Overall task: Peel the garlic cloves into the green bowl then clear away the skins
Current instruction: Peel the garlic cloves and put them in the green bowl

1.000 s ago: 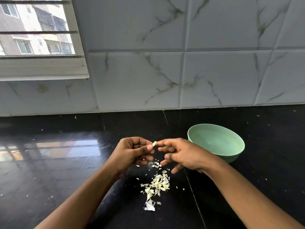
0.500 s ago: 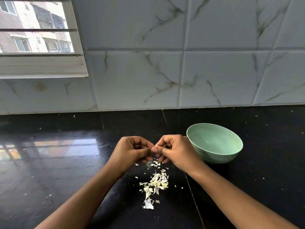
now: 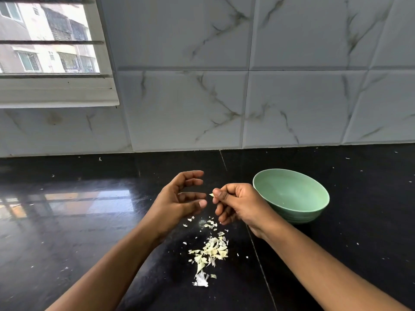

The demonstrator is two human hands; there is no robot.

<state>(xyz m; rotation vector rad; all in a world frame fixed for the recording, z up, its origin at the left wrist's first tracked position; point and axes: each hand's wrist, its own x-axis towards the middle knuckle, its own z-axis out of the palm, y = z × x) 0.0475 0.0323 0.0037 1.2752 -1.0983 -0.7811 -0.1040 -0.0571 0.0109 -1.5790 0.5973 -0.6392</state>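
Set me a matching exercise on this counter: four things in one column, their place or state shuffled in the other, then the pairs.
1 left hand
2 right hand
3 bowl
4 skins

A heaped on the counter
B open, holding nothing
C pinching a pale scrap
D standing right of both hands

Pairs: 1-B, 2-C, 3-D, 4-A

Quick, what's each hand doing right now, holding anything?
Left hand: open, fingers spread, holding nothing.
Right hand: pinching a small pale bit of garlic at its fingertips.
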